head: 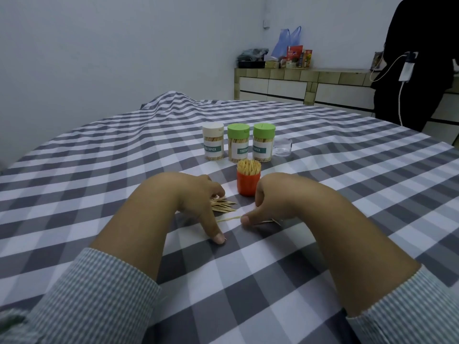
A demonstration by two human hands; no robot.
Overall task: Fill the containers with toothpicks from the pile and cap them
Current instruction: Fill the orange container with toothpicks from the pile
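A small pile of loose toothpicks (223, 206) lies on the checked cloth in front of me. My left hand (196, 202) arches over the pile's left end, its bent fingers touching the sticks and its thumb spread down onto the cloth. My right hand (268, 199) is curled just right of the pile; its thumb and fingers pinch a few stray toothpicks (270, 221). Between the hands and slightly behind them stands an orange container (248, 186), uncapped and packed with upright toothpicks. Behind it stand three filled, capped containers: one white-capped (212, 145) and two green-capped (238, 146) (263, 145).
A clear plastic piece (283, 146) sits right of the capped row. The table (99, 170) carries a grey-and-white checked cloth, bunched up at the far edge. A person in black (417, 70) stands at the far right by a tiled counter (298, 83) with bags.
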